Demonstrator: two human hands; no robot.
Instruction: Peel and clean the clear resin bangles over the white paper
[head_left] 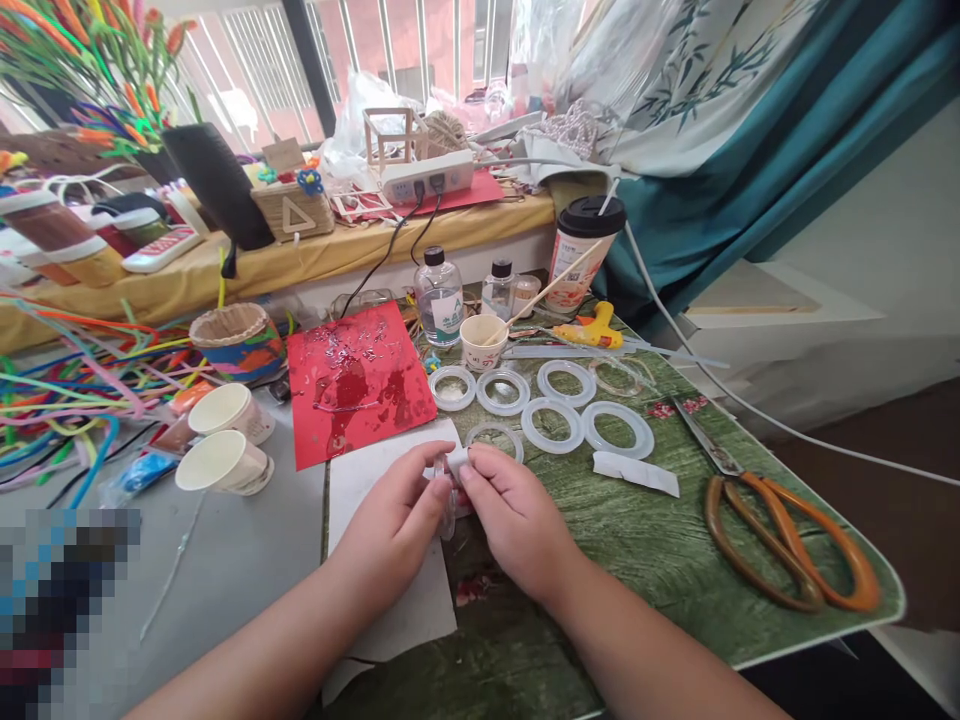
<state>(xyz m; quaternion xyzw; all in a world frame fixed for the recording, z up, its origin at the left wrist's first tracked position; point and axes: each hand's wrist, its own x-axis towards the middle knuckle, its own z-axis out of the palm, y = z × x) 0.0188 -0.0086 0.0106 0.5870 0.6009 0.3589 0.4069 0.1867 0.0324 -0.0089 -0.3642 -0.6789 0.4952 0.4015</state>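
Both hands are close together over the near part of the table, fingertips nearly meeting. The left hand (405, 505) has a clear ring (448, 525) pinched between thumb and fingers, tipped up almost edge-on, and the right hand (517, 515) grips a small white scrap (457, 460) right up against it — can't tell if the right fingers touch the ring too. So the ring is up in the air between the hands, just above the edge of a white sheet (427, 600) that's partly under the left wrist. Just past the fingers there's a bunch of pale molds (646, 437), round with open middles, lying flat on the green mat (630, 550). A paper strip (636, 474) lies just beside them, and big orange-handled scissors (739, 480) are over on the right with the blades pointing away. Behind the molds stand a small cup (480, 350) with a stick (559, 284) leaning in it, two bottles (441, 312) with black caps and a yellow glue gun (592, 330) on its side. Left of those is a red sheet (360, 395) with wet, shiny blotches all over it — then two paper cups (225, 465) tipped over, near a tangle of pipe cleaners (67, 400).
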